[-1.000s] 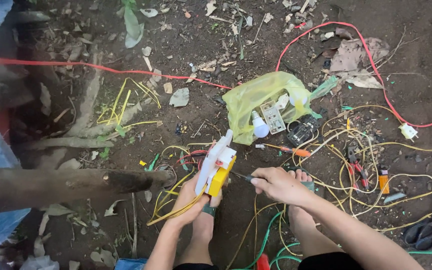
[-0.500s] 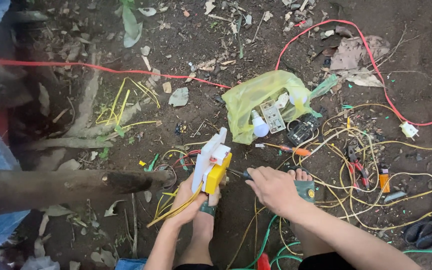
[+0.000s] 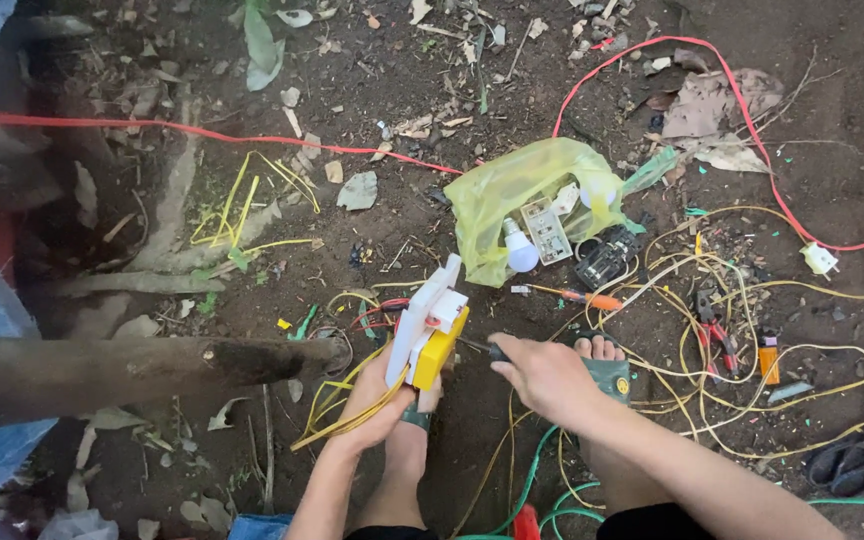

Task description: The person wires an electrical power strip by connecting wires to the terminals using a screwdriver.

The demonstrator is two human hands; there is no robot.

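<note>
Bare dirt ground strewn with dry leaves and loose wire is where this all plays out, and the action sits low in the middle. Left hand is clenched under the yellow and white switch box, propping it upright and tilted, yellow wires trailing out beneath the palm. Right hand is closed around a dark-handled screwdriver, its tip meeting the box's yellow side. Compared with a second ago the right hand has slid in closer and the box has tipped a touch more upright, so the tool looks seated at the box now rather than approaching it.

Moving outward: a bare foot rests just beside the right hand, a green cable looping under the forearm. Beyond the box lies a yellow plastic bag with a light bulb and a white socket plate on it, an orange-handled screwdriver close by. Red-handled pliers sit in the wire tangle to the right, a red cable crosses the ground, and a log lies left. Tangled wires crowd the right hand's side
</note>
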